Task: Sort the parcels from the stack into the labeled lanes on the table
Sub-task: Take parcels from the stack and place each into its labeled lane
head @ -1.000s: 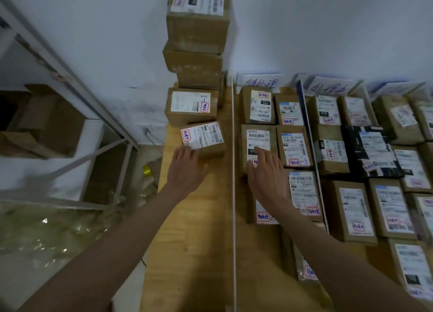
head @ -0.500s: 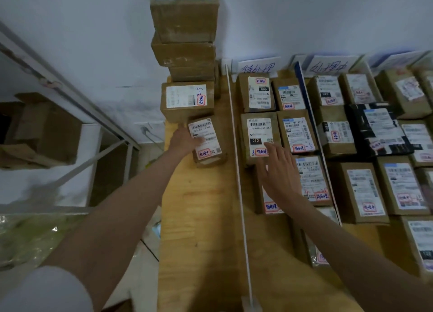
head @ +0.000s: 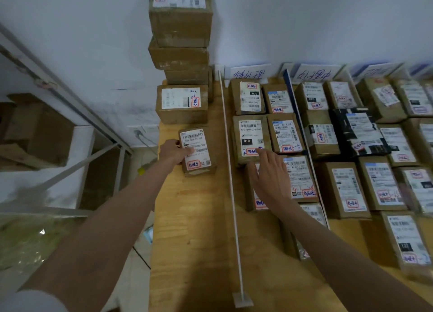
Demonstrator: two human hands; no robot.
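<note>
Parcel sorting room; labelled parcels (head: 250, 137) in lanes; metal shelving (head: 70, 115).

Left hand (head: 174, 150) grips a labeled parcel (head: 196, 150) at frame centre, below the stack (head: 180, 35); right hand (head: 271, 175) rests flat on lane parcels (head: 250, 138).

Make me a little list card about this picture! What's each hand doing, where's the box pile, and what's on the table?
left hand: grips the small parcel at its left edge, thumb on its label
right hand: fingers straight, fingertip touching the 010 parcel
stack: boxes piled against the wall, left of the white divider
lanes: labeled rows of parcels right of the divider
table: light wood
</note>
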